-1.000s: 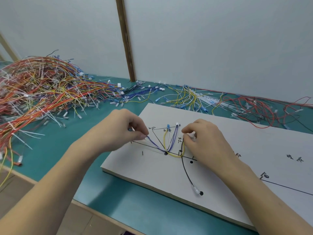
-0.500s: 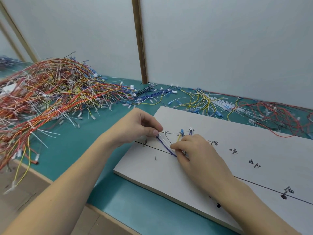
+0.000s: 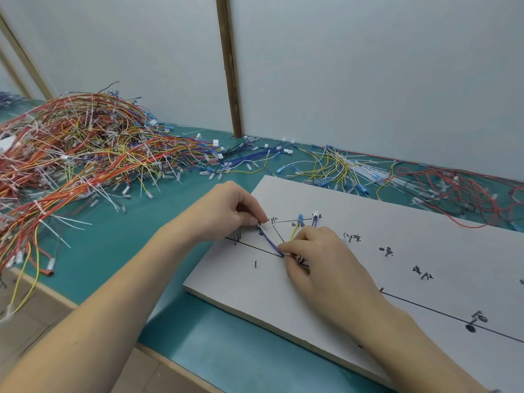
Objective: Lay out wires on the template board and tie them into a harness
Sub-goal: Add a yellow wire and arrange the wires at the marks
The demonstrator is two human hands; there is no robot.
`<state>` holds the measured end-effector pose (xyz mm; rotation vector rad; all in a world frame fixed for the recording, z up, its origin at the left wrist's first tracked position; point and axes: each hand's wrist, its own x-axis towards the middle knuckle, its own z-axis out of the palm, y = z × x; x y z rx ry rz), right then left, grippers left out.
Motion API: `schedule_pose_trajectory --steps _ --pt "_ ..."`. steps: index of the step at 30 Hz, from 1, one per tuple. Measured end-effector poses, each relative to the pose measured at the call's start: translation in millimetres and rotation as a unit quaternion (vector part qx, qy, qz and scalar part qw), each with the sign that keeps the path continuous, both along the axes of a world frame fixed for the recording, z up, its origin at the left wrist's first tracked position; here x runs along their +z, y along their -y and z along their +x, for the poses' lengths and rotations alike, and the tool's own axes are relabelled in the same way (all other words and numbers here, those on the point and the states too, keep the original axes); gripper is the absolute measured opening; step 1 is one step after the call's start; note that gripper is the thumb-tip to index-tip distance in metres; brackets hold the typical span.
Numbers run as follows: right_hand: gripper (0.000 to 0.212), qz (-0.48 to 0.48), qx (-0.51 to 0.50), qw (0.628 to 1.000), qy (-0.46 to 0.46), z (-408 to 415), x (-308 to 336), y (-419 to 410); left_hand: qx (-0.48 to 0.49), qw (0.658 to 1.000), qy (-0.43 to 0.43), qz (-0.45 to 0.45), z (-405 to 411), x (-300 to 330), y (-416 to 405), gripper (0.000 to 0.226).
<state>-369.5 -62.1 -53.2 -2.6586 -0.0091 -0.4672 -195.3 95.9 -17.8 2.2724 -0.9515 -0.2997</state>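
Note:
A white template board (image 3: 397,222) with black lines, pins and handwritten labels lies on the teal table. A blue and white wire pair (image 3: 271,241) runs taut and slanted across the board's left part. My left hand (image 3: 226,211) pinches its upper left end. My right hand (image 3: 320,259) pinches its lower right end at the black line and covers the wires beneath it. Just above my right hand a yellow wire with a blue connector (image 3: 300,217) and a blue wire with a white connector (image 3: 315,214) stand up from the board.
A big heap of red, orange and yellow harnesses (image 3: 71,163) fills the table's left. Loose blue, yellow and white wires (image 3: 334,165) and red wires (image 3: 459,191) lie along the wall behind the board. Metal pins (image 3: 255,264) stick up from the board.
My right hand moved left and down from the loop's right side onto the wires at the black line. The blue and white pair is now pulled straight between both hands. The camera shifted.

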Motion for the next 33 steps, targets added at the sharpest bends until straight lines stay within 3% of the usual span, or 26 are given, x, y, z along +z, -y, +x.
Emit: schedule_pose_trajectory --steps 14,29,33 --pt "0.022 0.004 0.001 1.0 0.0 -1 0 0 -0.08 0.995 0.018 0.054 15 14 6 0.032" --pt "0.024 -0.008 0.0 1.0 0.0 -3 -2 -2 -0.067 0.993 0.063 0.072 10 10 6 0.026" --pt "0.024 -0.018 -0.005 1.0 -0.002 -3 -1 -4 -0.066 0.993 0.041 0.092 11 17 10 0.022"
